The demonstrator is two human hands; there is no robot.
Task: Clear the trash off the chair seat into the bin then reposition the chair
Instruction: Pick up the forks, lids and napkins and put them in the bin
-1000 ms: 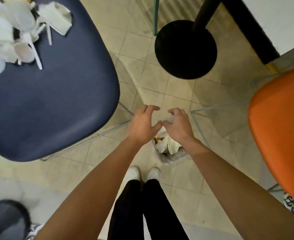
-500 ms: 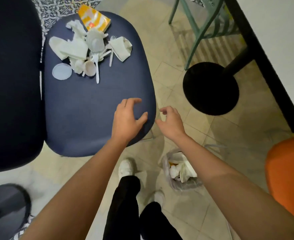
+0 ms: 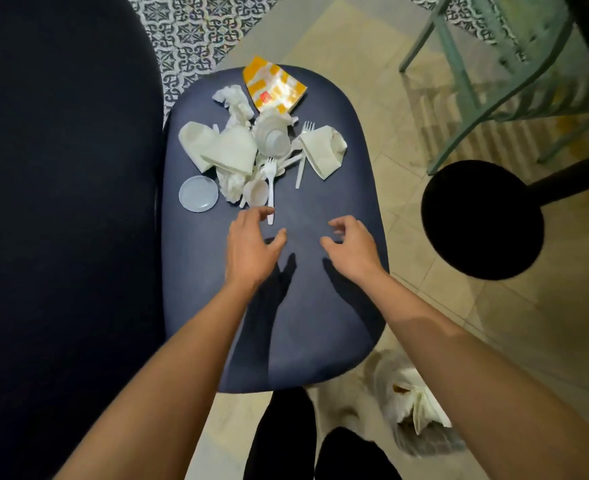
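Our left hand [image 3: 248, 251] and right hand [image 3: 350, 247] hover empty, fingers loosely curled. Trash [image 3: 230, 150] lies just ahead on the chair seat [image 3: 196, 289], a fork [image 3: 270, 188] pointing handle-first at our left.

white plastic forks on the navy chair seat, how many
2. One fork lies ahead of the left hand; another fork beside the folded white paper wrapper at right. More may hide in the pile.

The near half of the dark blue padded chair seat [image 3: 286, 323] lies bare; the left hand [image 3: 248, 247] and the right hand [image 3: 353, 249] hover over it, a gap between them. A heap of white crumpled paper, cups and plastic forks [image 3: 248, 150] blocks the far half. A broad dark blue padded panel [image 3: 61, 202] walls off the left side. The round black table base [image 3: 482, 220] stands apart on the right, across open tiled floor [image 3: 404, 244].
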